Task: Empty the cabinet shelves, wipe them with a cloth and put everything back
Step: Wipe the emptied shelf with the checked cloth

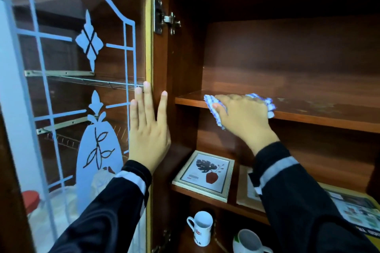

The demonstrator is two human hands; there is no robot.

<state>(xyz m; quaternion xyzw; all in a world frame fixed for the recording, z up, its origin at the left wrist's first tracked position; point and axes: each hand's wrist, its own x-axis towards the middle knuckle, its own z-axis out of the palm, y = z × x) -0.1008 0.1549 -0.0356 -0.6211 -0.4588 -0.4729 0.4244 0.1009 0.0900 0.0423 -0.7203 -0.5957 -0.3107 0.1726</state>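
Softly crumpled checked cloth point(216, 113) — glossy wooden shelf point(320, 114)

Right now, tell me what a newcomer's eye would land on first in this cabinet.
The right hand holds a blue-and-white checked cloth on the upper shelf at the centre. The left hand rests flat against the edge of the open glass door, which has a white pattern. One shelf down lies a framed leaf picture.
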